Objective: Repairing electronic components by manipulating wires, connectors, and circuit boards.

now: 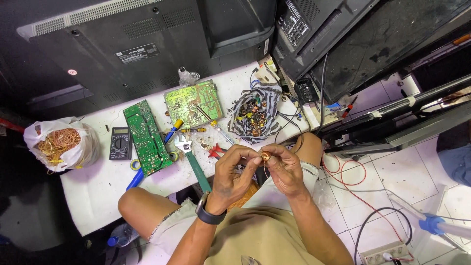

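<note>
1. Copper coil [265, 156] is sitting above the lap, just off the counter [98, 186] edge, with open room below.
2. Left hand [234, 174] and right hand [286, 169] grips are both pinching it narrowly.

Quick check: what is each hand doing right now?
Left hand: fingers pinched on the small copper coil.
Right hand: fingers also pinched on that coil.
</note>
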